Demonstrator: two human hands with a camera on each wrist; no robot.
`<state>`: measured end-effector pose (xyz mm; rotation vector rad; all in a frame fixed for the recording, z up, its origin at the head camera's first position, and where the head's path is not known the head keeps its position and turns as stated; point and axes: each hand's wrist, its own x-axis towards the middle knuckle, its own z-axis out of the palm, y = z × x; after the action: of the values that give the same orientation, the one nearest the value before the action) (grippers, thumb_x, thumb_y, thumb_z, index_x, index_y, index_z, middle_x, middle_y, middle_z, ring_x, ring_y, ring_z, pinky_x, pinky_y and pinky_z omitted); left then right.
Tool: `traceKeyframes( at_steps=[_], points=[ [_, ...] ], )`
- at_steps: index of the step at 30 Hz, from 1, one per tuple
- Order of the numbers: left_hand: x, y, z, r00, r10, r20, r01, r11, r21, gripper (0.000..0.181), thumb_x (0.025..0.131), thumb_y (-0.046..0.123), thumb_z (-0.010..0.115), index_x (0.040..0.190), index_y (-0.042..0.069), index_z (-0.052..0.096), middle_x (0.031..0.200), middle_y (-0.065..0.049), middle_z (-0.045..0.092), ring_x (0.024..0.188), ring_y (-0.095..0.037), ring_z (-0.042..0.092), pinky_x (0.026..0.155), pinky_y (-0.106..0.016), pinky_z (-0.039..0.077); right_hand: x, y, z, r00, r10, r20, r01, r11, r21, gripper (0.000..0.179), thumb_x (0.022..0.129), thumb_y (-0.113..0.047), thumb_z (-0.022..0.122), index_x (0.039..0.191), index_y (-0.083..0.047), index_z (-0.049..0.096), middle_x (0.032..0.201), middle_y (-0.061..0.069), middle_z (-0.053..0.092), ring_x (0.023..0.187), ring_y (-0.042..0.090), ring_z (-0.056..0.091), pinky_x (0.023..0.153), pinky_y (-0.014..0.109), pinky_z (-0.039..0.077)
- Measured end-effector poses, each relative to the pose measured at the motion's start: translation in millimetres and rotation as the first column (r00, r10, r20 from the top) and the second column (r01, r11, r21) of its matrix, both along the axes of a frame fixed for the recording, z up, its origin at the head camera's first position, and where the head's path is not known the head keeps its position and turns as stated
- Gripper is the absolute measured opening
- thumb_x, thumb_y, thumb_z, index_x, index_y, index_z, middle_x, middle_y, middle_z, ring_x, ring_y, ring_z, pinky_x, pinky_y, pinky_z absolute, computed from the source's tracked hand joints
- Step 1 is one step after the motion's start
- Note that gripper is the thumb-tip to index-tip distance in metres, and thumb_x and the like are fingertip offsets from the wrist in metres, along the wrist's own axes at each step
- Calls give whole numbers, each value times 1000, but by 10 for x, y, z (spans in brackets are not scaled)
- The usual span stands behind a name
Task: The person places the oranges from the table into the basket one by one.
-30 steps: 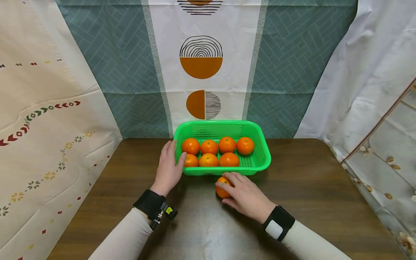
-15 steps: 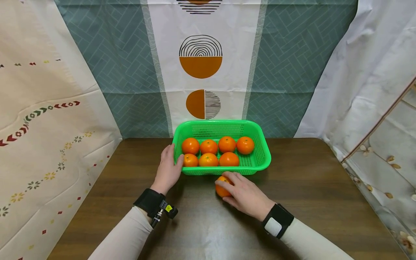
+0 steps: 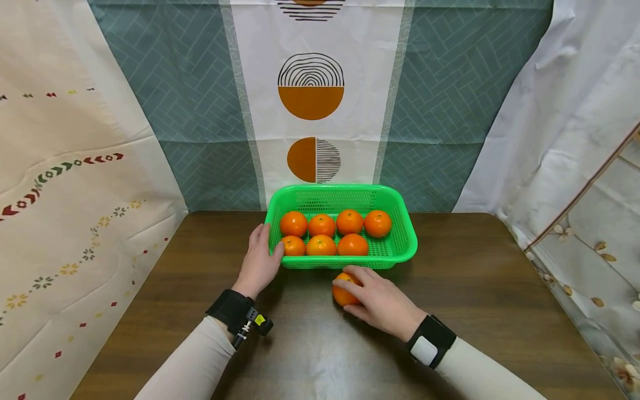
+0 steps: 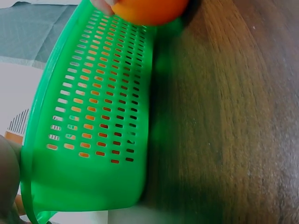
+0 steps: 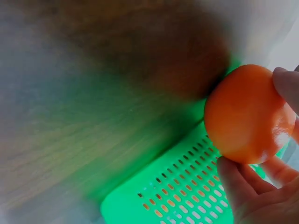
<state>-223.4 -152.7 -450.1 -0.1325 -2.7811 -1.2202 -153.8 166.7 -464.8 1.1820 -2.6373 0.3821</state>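
Observation:
In the head view my right hand (image 3: pixel 377 300) grips an orange (image 3: pixel 344 289) just in front of the green plastic basket (image 3: pixel 402 258). The right wrist view shows the thumb and fingertips curled around this orange (image 5: pixel 247 114), with the basket's perforated wall (image 5: pixel 182 186) behind it. My left hand (image 3: pixel 258 264) holds the basket's left rim near the front corner, thumb over the edge and fingers along the outer side. Part of that thumb (image 4: pixel 8 175) shows at the rim in the left wrist view. Several oranges (image 3: pixel 321 245) lie in two rows inside the basket.
The basket stands at the back of a dark brown wooden table (image 3: pixel 460 278). Behind the table hangs a patterned cloth (image 3: pixel 210 111). Light fabric with printed motifs (image 3: pixel 100 222) borders the left side, and a white floral cloth (image 3: pixel 565 155) the right.
The left thumb has lowered onto the basket's rim, and the hand has settled slightly downward. The right hand keeps its grip on the orange in nearly the same spot.

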Motion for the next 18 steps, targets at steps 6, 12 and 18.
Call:
traceKeyframes(
  at_steps=[6, 12, 18],
  points=[
    [-8, -9, -5, 1000, -7, -18, 7, 1000, -21, 73, 116, 29, 53, 174, -3, 21, 181, -25, 11, 155, -48, 40, 125, -63, 35, 158, 104, 173, 999, 41, -14, -41, 999, -21, 58, 95, -31, 92, 147, -25, 66, 150, 10, 58, 131, 26, 61, 100, 42, 62],
    [-8, -5, 9, 1000, -3, -16, 3, 1000, -27, 73, 116, 29, 53, 174, -2, 21, 181, -24, 11, 158, -47, 36, 125, -64, 35, 260, 250, 513, 994, 67, -82, -74, 994, -85, 68, 88, -26, 98, 148, -24, 65, 150, 11, 58, 129, 27, 63, 96, 42, 64],
    [0, -1, 0, 1000, 0, -17, -1, 1000, -29, 73, 115, 29, 53, 174, -2, 21, 181, -25, 13, 158, -47, 36, 123, -66, 36, 116, 408, 842, 988, 21, -154, -44, 988, -150, 71, 85, -23, 100, 148, -20, 66, 146, 17, 60, 118, 33, 69, 91, 49, 65]
  ],
)
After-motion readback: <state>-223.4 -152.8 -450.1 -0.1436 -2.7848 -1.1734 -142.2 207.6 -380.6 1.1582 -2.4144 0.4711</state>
